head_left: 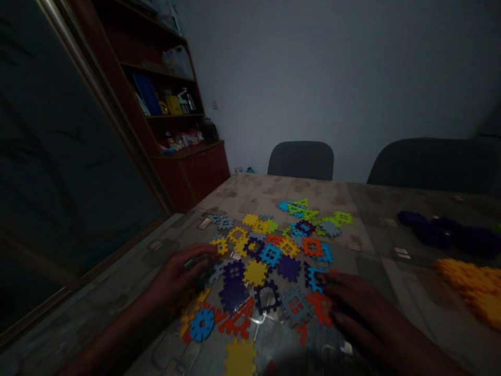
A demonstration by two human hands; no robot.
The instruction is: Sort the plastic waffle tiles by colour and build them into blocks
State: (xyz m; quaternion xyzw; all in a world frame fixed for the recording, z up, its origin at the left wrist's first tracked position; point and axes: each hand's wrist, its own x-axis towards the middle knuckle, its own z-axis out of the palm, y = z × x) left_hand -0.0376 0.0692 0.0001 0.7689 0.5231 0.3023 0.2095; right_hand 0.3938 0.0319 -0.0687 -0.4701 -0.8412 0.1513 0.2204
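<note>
Below the pale wall point(274, 78) at the top, your patterned table point(270, 187) bears a scatter of notched plastic pieces point(255, 273) between your loosely spread hands.

You have a red-brown cabinet point(205, 175) at upper left and grey chair backs point(300, 159) at centre and right; a yellow-orange cluster point(472, 292) lies at the lower right edge, a dark purple one point(446, 235) above it. The pieces fill the lower centre. Your left hand point(180, 272), lower left of centre, is unclenched, its fingertips at a small yellow piece point(221, 245); your right hand point(360, 300), lower right, is unclenched too, its fingertips by a blue piece point(312, 277); in the dimness you cannot tell whether either presses on anything. A blue wheel point(197, 331) lies at lower left.
</note>
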